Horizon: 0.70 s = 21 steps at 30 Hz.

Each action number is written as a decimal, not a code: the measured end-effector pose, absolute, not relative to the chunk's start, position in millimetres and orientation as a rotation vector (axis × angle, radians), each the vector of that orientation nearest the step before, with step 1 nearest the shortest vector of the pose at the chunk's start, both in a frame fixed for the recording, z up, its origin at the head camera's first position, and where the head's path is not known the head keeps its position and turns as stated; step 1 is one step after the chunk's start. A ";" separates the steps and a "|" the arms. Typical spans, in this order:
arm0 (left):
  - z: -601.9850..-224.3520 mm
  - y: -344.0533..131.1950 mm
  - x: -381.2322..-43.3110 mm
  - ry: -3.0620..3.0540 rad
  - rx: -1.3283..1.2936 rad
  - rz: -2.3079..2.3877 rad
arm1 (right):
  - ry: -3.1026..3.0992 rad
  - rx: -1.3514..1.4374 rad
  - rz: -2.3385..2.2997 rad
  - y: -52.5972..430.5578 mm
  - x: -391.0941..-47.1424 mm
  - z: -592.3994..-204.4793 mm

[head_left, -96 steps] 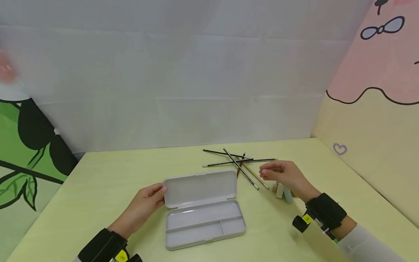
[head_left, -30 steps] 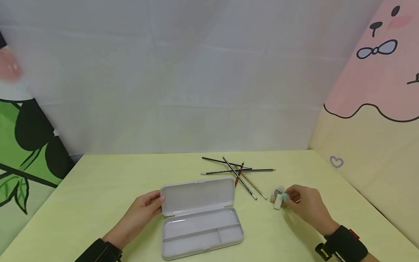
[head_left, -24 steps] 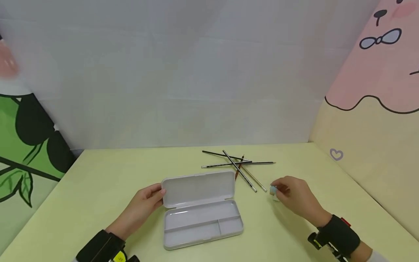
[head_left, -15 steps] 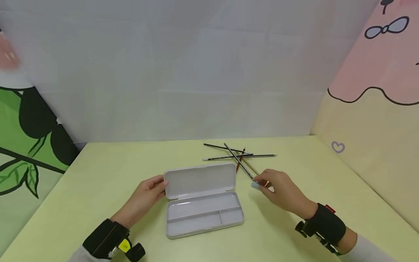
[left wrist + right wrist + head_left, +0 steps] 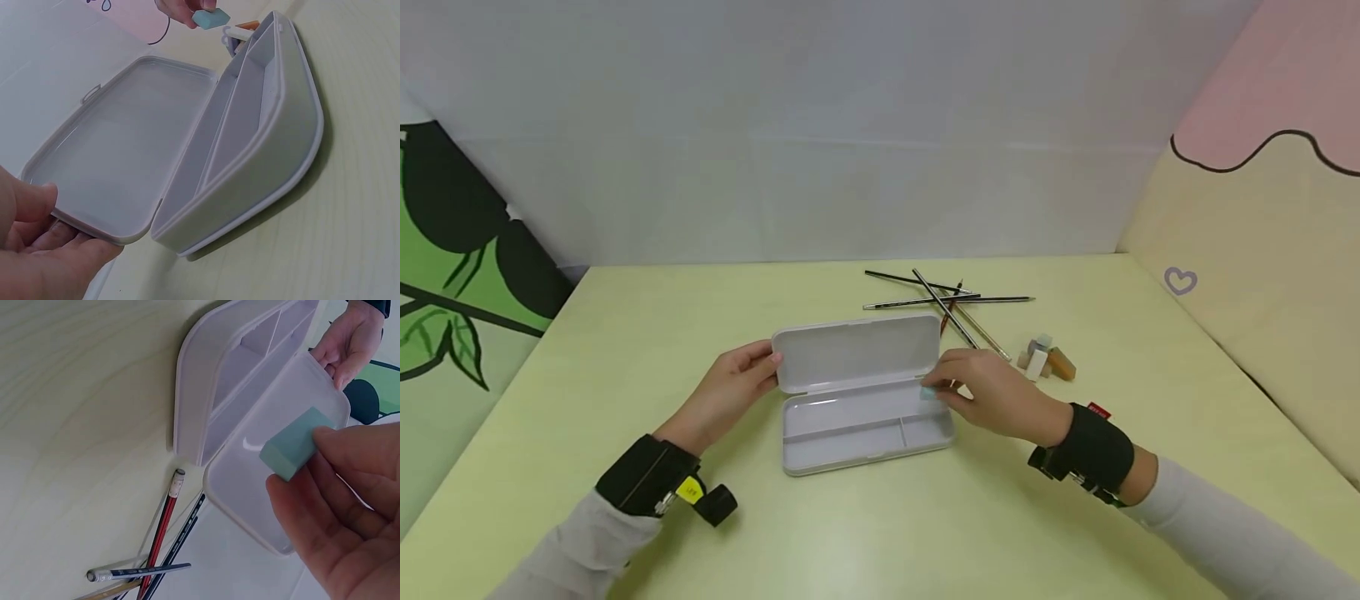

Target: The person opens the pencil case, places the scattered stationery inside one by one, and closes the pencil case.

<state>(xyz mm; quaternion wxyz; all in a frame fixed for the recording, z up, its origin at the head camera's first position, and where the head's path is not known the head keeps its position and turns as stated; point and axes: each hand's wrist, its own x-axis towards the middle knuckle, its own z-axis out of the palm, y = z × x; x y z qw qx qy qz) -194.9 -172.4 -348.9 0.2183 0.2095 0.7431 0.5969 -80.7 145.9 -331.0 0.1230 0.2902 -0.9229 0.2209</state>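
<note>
A pale grey pencil case [image 5: 838,443] lies opened out on the table, its base split into compartments with nothing in them. My left hand [image 5: 730,390] holds the left end of its raised lid [image 5: 857,357], thumb on the inner face and fingers behind. Between thumb and fingers of my right hand [image 5: 1000,396] is a light teal eraser [image 5: 297,444]. In the head view this eraser overlaps the right end of the base near the hinge; the left wrist view has it above the case's far end.
Several pencils [image 5: 917,302] lie crossed behind the case. A small cluster of blocky erasers [image 5: 1037,363], white, grey, tan and orange-brown, sits to the right on the pale yellow table [image 5: 865,542]. A white wall [image 5: 850,200] rises behind.
My right hand has picked the teal eraser from the cluster on the right and carried it left to the case. My left hand keeps its hold on the lid. The head view has tilted down.
</note>
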 end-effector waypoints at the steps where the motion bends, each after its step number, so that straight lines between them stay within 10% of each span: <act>1: -348.1 -172.8 -195.4 2.056 0.580 1.654 | -2.699 0.873 0.650 143.5 -82.1 -330.8; 21: -346.3 -170.4 -195.9 2.025 0.519 1.697 | -2.795 0.973 0.561 121.9 -86.4 -348.6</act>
